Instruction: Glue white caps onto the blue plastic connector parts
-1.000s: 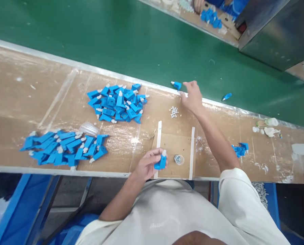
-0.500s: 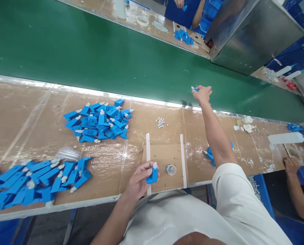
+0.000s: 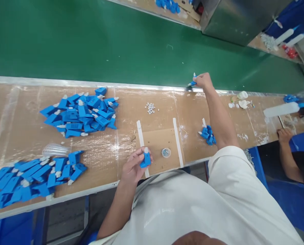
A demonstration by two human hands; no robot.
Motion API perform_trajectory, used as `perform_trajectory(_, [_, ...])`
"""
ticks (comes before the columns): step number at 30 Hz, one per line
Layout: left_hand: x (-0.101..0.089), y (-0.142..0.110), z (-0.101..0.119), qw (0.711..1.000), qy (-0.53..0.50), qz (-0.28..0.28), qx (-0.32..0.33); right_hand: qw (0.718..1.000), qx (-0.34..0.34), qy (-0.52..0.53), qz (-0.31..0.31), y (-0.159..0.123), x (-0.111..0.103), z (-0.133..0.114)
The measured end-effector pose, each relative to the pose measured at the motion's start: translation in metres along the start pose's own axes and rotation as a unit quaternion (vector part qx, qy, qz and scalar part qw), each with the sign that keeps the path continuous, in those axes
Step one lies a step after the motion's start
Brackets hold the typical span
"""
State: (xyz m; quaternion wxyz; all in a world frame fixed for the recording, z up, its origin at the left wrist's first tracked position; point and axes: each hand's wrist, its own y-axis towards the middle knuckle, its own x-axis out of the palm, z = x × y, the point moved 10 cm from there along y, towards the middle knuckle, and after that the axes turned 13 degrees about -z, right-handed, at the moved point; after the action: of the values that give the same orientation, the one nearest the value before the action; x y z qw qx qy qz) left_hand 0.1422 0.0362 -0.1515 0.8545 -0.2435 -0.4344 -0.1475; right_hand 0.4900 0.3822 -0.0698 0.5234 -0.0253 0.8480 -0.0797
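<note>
My left hand point(image 3: 133, 166) is closed around a blue plastic part with a white tip point(image 3: 146, 160), held upright over a cardboard sheet near the table's front edge. Beside it on the sheet sits a small round clear cup point(image 3: 166, 152) with tiny metal pieces inside. Reaching far out, my right hand point(image 3: 203, 81) pinches small blue parts with white tips point(image 3: 193, 81) at the near edge of the green conveyor belt point(image 3: 141, 64); the fingers partly hide them. Below my right forearm lies a small heap of blue parts point(image 3: 208, 135).
Two larger piles of blue parts point(image 3: 77, 114) point(image 3: 21, 183) cover the left of the table, with clear plastic cups point(image 3: 56, 149) between them. Small white pieces point(image 3: 150, 108) lie mid-table. A white bottle point(image 3: 282, 109) lies at right, near another person's hand point(image 3: 285, 135). A metal housing point(image 3: 233, 22) stands across the belt.
My right hand has drawn back from over the belt to its near edge, and more of the blue parts in it shows. My left hand keeps its part. The whole view has shifted.
</note>
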Motion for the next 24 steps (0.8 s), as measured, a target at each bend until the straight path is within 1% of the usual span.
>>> perform_trajectory(2, [0.001,0.0,0.001,1.0,0.003,-0.007,0.004,0.998,0.059,0.012,-0.015,-0.021,-0.013,0.024])
perform_trajectory(3, [0.002,0.0,0.002,1.0,0.006,-0.012,0.006,0.997,0.071,0.017,-0.02,-0.032,-0.019,0.031])
perform_trajectory(5, [0.004,0.0,0.002,1.0,0.013,-0.017,0.009,0.997,0.073,0.027,-0.03,-0.051,-0.027,0.037])
perform_trajectory(7, [0.006,0.0,0.003,1.0,0.019,-0.02,0.01,0.997,0.057,0.03,-0.042,-0.062,-0.027,0.035])
perform_trajectory(9, [0.007,0.001,0.003,0.999,0.021,-0.022,0.011,0.998,0.023,0.017,-0.059,-0.063,-0.019,0.023])
perform_trajectory(12, [0.005,0.0,0.004,1.0,0.017,-0.018,0.016,0.997,-0.03,-0.01,-0.074,-0.051,0.004,-0.004])
perform_trajectory(13, [0.004,0.0,0.004,1.0,0.016,-0.014,0.019,0.997,-0.033,-0.02,-0.072,-0.044,0.011,-0.011])
perform_trajectory(15, [0.001,0.0,0.005,1.0,0.017,-0.006,0.025,0.997,-0.008,-0.045,-0.059,-0.03,0.023,-0.017])
perform_trajectory(18, [-0.001,0.0,0.006,0.999,0.025,0.0,0.03,0.996,0.033,-0.07,-0.045,-0.016,0.029,-0.015])
perform_trajectory(20, [-0.002,-0.001,0.007,0.999,0.03,0.0,0.033,0.997,0.028,-0.065,-0.041,-0.017,0.025,-0.009])
perform_trajectory(22, [-0.001,0.0,0.008,0.999,0.034,-0.001,0.035,0.998,0.004,-0.051,-0.038,-0.032,0.018,0.0])
perform_trajectory(24, [0.001,0.0,0.008,0.999,0.036,-0.005,0.031,0.998,-0.01,-0.024,-0.053,-0.061,0.015,0.015])
